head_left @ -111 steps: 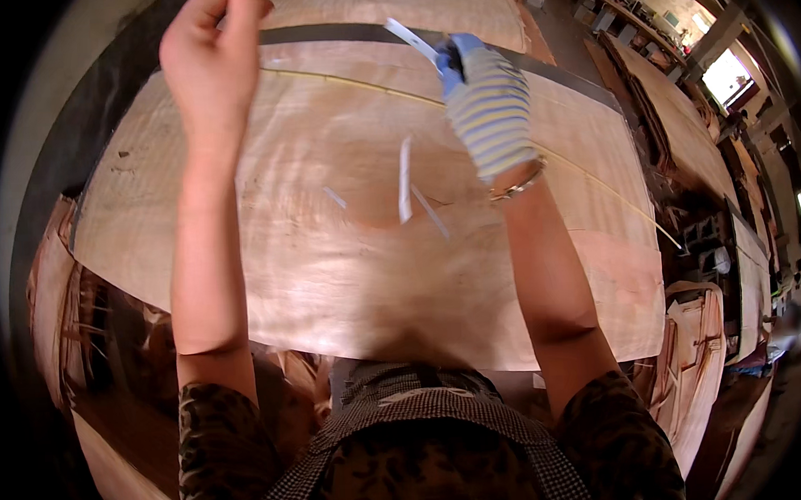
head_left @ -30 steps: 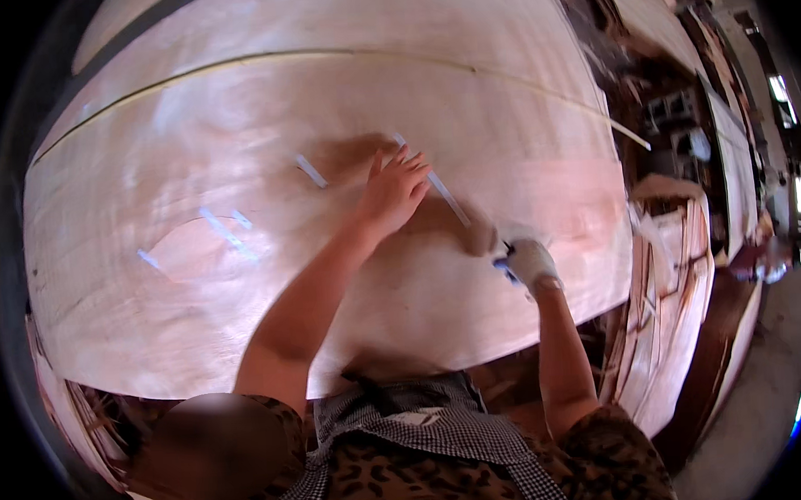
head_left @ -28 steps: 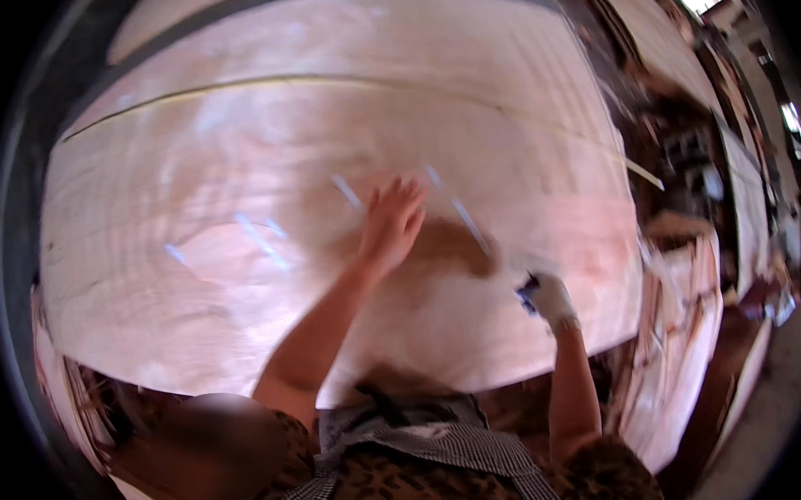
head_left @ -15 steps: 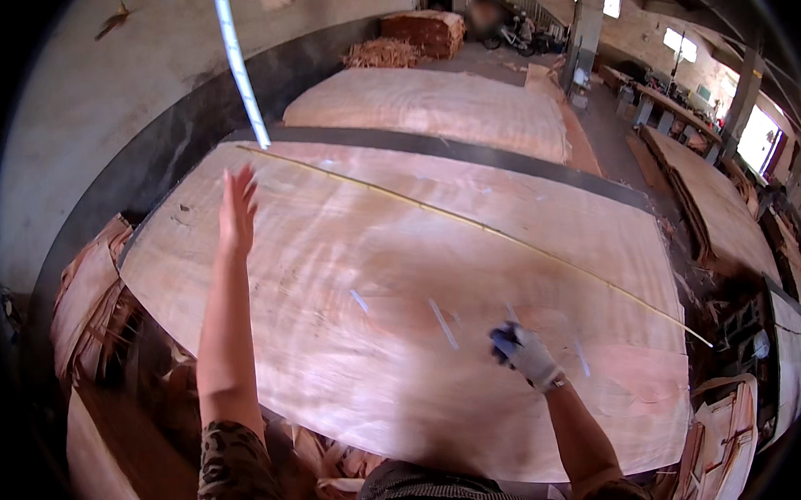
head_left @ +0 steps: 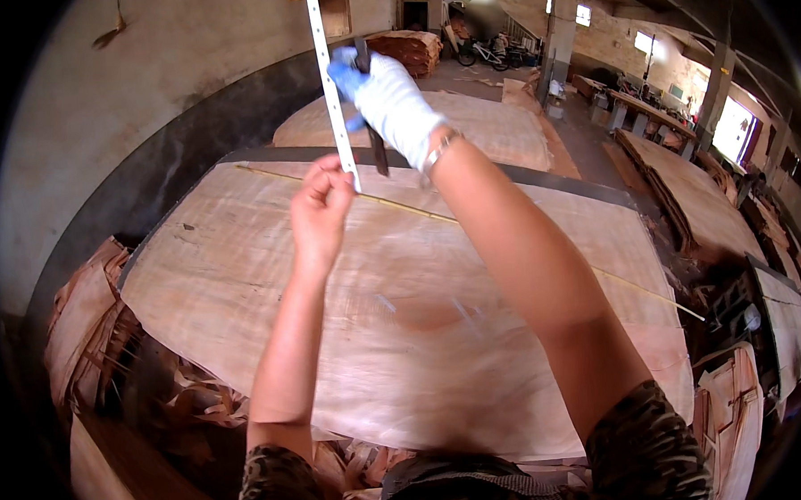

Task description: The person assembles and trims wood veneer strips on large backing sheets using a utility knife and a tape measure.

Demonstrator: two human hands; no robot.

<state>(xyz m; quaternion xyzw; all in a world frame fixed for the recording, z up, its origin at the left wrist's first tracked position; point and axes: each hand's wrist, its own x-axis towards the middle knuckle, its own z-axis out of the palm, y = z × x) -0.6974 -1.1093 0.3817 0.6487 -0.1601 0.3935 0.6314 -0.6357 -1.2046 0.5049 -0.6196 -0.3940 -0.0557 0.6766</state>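
A narrow white perforated tape (head_left: 320, 52) hangs down from above over the far part of a broad wood veneer sheet (head_left: 196, 286). My bare left hand (head_left: 320, 209) pinches the tape's lower end. Just above it, my right hand (head_left: 394, 103), in a white glove with blue fingertips, grips a dark flat blade-like tool (head_left: 378, 153). The tool points downward alongside the tape; the gloved fingers are at the tape, but whether they pinch it too I cannot tell. A thin yellowish stick (head_left: 408, 207) lies across the sheet, passing behind my hands and right forearm.
Short pale tape pieces (head_left: 385, 302) lie on the sheet's middle. Behind it is another veneer stack (head_left: 466, 122). Torn veneer scraps (head_left: 86, 308) pile up at the left. More sheets (head_left: 693, 188) and a pillar (head_left: 559, 37) stand at the right.
My right hand has risen from the sheet to the hanging tape, now showing a dark tool. My left hand has moved right and closed on the tape's end. The view has shifted slightly.
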